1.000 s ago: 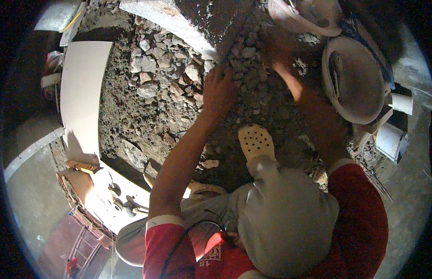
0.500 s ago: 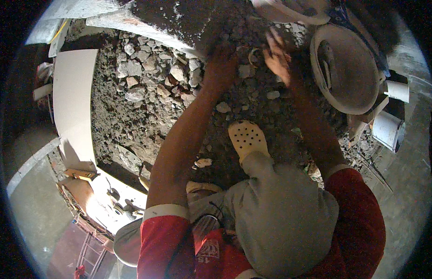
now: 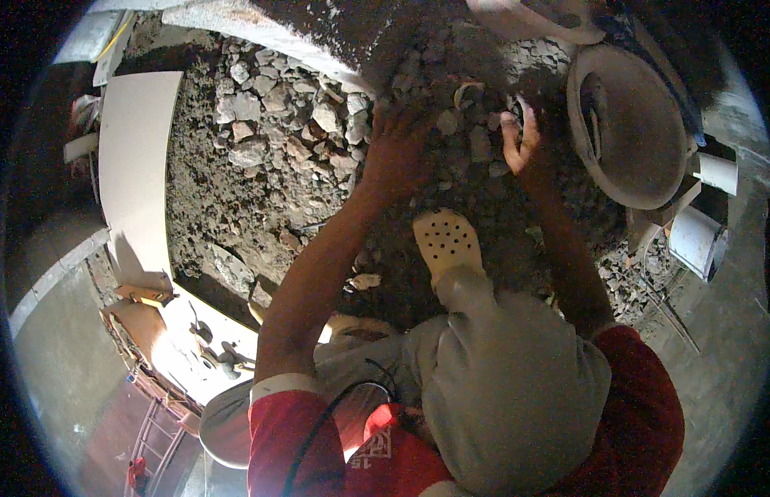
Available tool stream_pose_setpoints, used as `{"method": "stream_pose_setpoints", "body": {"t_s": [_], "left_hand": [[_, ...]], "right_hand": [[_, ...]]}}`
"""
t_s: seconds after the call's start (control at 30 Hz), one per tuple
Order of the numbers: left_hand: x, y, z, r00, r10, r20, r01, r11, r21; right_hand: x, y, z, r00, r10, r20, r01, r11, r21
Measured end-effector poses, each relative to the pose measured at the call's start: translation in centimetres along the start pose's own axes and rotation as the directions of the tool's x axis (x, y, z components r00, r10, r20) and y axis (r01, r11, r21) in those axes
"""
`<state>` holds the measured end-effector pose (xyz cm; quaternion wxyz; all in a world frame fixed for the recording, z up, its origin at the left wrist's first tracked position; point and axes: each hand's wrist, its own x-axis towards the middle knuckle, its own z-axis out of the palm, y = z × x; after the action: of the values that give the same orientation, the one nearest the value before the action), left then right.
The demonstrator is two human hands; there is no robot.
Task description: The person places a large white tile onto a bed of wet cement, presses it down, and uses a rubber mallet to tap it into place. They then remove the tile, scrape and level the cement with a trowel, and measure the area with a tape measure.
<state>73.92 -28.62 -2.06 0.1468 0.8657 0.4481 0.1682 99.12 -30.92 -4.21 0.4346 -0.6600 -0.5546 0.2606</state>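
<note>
Stones (image 3: pixel 325 118) are heaped on dark soil (image 3: pixel 198 174) beyond the clog (image 3: pixel 448 240) and to its left, picked out by strong light; more are scattered in shadow straight beyond its toe. The left hand (image 3: pixel 397 149) is lowered onto these shaded stones, beyond the clog and a little to its left, with its back turned up; its fingers are lost in the dark, so whether anything is grasped cannot be told. The right hand (image 3: pixel 523 141) is held beyond the clog and to its right, close over the stones, thumb and finger parted and slightly bent; whether a piece is pinched between them cannot be told. A curved scrap (image 3: pixel 459 94) is lodged between the hands, farther beyond the clog. A basin (image 3: pixel 646 149) is placed beyond the clog, well to its right, and a bucket (image 3: pixel 693 240) is seen far to its right. A pale board (image 3: pixel 140 166) is laid far to the clog's left. Grey trousers (image 3: pixel 517 373) are worn just on its near side.
</note>
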Motion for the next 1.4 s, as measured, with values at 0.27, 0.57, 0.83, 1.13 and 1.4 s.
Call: {"method": "stream_pose_setpoints", "body": {"t_s": [0.27, 0.57, 0.83, 1.13, 1.4], "left_hand": [[2.7, 1.2, 1.0, 0.986, 0.027, 0.162, -0.037, 0.997, 0.063], [-4.8, -3.8, -4.0, 0.911, 0.031, 0.412, -0.063, 0.996, 0.065], [-3.9, -3.7, -2.5, 0.995, -0.094, 0.037, 0.096, 0.993, -0.070], [-4.1, -6.1, -2.3, 0.941, -0.188, 0.280, 0.212, 0.976, -0.058], [-7.9, -1.7, -2.4, 1.000, -0.001, 0.023, 0.003, 0.996, -0.095]], "right_hand": [[-7.0, 1.4, 2.0, 0.935, -0.311, 0.169, 0.339, 0.925, -0.170], [-2.9, 1.2, -0.2, 0.987, -0.115, -0.115, 0.101, 0.988, -0.118], [-3.7, 3.2, 0.5, 0.976, -0.183, 0.121, 0.218, 0.871, -0.440], [-6.4, -0.2, -1.9, 0.949, -0.265, 0.169, 0.274, 0.961, -0.028], [-9.0, -0.5, 4.2, 0.997, -0.067, 0.040, 0.071, 0.990, -0.119]]}}
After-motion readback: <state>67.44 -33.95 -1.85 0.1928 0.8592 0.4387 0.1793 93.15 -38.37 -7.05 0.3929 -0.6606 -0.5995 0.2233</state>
